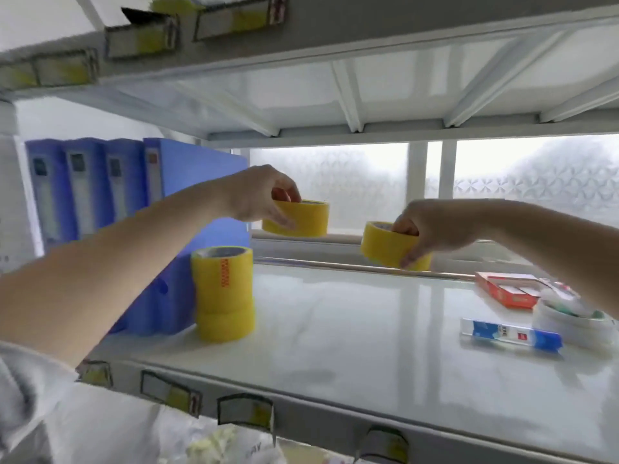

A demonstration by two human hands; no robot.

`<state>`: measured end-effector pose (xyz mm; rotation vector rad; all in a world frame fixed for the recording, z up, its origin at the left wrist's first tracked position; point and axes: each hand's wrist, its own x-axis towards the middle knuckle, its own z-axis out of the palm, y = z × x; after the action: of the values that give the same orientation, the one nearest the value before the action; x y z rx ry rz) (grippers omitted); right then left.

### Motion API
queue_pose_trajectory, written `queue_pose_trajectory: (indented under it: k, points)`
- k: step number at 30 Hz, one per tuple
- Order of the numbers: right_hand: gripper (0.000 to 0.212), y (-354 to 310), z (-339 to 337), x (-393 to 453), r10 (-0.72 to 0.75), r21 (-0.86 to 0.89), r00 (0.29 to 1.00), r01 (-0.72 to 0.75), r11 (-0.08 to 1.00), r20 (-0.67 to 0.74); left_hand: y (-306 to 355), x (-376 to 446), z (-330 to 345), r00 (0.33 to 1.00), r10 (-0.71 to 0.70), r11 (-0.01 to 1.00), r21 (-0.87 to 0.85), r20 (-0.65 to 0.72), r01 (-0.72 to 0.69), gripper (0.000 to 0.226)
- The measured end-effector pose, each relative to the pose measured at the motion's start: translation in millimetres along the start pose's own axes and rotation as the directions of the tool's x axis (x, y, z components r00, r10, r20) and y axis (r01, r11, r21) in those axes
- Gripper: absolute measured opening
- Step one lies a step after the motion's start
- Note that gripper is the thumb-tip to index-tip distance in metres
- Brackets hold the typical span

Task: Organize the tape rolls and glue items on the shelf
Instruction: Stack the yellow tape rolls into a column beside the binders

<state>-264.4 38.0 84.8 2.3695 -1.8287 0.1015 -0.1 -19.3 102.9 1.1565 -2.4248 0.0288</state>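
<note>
My left hand (258, 194) grips a yellow tape roll (299, 218) from above and holds it in the air above the white shelf (351, 323). My right hand (432, 226) grips a second yellow tape roll (385, 244), tilted, further right near the shelf's back edge. A stack of yellow tape rolls (223, 293) stands on the shelf at the left, against the blue binders (187, 236). At the right lie a blue and white glue tube (510, 333), a white tape roll (569, 321) and a red box (509, 289).
Several blue binders (87, 189) stand upright at the shelf's left end. The upper shelf (335, 38) hangs close overhead with label holders on its front edge. A frosted window (536, 172) is behind. Label holders (244, 410) line the front edge.
</note>
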Motion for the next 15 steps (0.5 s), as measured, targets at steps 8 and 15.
queue_pose_trajectory:
  k: [8,15]
  points:
    - [0.027,-94.1,-22.4,87.6,-0.216,-0.02,0.964,0.215,0.976,-0.156,-84.0,-55.9,-14.6,0.985,-0.171,0.984,-0.048,-0.005,0.171,0.036]
    - [0.025,-128.8,-34.7,126.5,-0.253,-0.047,0.945,0.249,0.967,-0.209,-110.8,-61.4,-2.7,0.977,-0.201,0.978,-0.068,-0.069,0.196,0.043]
